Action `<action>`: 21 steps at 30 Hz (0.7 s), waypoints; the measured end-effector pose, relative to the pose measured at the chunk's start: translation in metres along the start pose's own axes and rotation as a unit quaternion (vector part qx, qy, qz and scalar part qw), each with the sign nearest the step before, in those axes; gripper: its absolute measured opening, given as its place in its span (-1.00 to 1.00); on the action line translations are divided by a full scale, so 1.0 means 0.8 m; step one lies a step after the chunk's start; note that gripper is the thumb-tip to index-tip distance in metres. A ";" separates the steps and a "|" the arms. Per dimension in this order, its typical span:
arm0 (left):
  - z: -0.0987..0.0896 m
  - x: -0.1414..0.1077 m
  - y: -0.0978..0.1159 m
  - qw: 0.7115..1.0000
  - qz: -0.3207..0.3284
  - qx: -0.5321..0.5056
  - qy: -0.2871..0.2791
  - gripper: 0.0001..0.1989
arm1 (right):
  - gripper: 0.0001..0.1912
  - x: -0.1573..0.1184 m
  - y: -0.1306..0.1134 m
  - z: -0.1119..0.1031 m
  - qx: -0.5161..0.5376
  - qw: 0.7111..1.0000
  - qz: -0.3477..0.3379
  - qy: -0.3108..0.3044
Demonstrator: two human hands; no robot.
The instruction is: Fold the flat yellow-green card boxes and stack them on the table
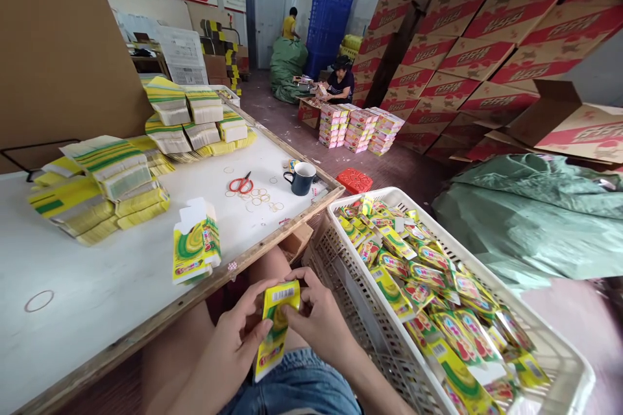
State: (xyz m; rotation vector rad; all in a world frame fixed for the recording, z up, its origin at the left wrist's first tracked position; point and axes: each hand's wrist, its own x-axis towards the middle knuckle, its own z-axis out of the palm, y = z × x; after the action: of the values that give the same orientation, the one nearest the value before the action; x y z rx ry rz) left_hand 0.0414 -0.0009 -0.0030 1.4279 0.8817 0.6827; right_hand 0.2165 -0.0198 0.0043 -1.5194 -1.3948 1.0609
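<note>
A small yellow and green carton (276,331) with a barcode on its upper part is held upright over the lap. My left hand (241,334) grips its left side, thumb on the front face. On the right, my right hand (318,314) pinches the carton's upper right edge. Left of the hands, a small stack of flat cartons (197,243) lies near the edge of the white table (121,298). To the right stands a white plastic crate (564,350) holding several folded yellow cartons (423,275).
Bundled flat cartons (114,172), red-handled scissors (241,185), rubber bands (260,196) and a dark mug (300,179) are on the table. A green sack (535,220) and stacked boxes (452,84) stand right. Two people (341,83) are farther back.
</note>
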 end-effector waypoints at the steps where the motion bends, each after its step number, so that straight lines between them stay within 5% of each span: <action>1: 0.000 0.001 0.000 1.000 -0.004 -0.008 0.001 -0.50 | -0.66 0.000 -0.001 0.000 -0.005 1.000 -0.002 0.003; 7: -0.002 0.006 0.004 0.998 -0.024 -0.065 0.012 -0.48 | -0.68 -0.001 0.002 -0.017 0.030 0.998 -0.050 -0.039; 10: 0.000 0.006 0.009 0.996 -0.036 -0.078 0.011 -0.50 | -0.74 -0.001 0.010 -0.020 0.042 0.996 -0.076 -0.010; 21: 0.020 0.022 0.024 0.995 -0.008 -0.097 -0.017 -0.50 | -0.76 -0.004 0.015 -0.030 0.236 0.971 -0.024 0.030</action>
State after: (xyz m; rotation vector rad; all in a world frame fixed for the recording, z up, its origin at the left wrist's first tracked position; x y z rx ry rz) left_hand 0.0666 0.0061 0.0130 1.2536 0.7780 0.7104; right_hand 0.2427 -0.0241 0.0014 -1.1531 -1.0353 1.2030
